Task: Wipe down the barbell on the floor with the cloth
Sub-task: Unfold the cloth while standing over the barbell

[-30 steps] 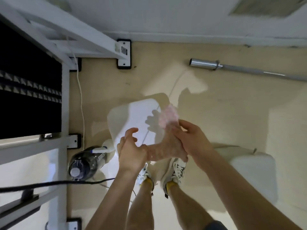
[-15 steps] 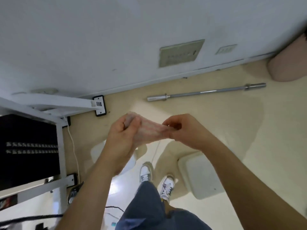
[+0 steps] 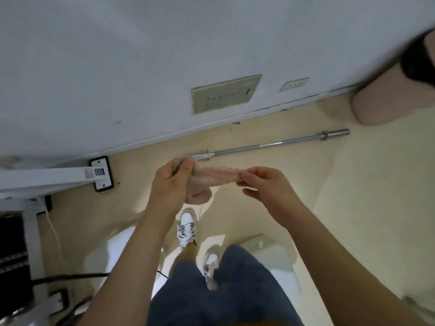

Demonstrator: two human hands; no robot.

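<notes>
A bare steel barbell [image 3: 270, 144] lies on the beige floor along the white wall, slanting up to the right. Its left sleeve end sits just behind my left hand. A pale pink cloth [image 3: 211, 180] is stretched between my two hands at chest height, well above the floor. My left hand [image 3: 171, 184] is closed on the cloth's left end, with a bunch of it hanging below the palm. The cloth's right end is pinched by the thumb and fingers of my right hand [image 3: 266, 187]. My legs and white sneakers show below the hands.
A white metal rack frame [image 3: 47, 180] with a black-edged foot plate [image 3: 101, 174] stands at the left, with cables [image 3: 70, 276] on the floor beside it. A pink padded object [image 3: 386, 107] sits at the far right against the wall. A white square thing [image 3: 280, 257] lies by my right foot.
The view has swung from straight down at my feet to the wall and the whole barbell. My hands have drawn the bunched cloth out into a strip, and I have stepped nearer.
</notes>
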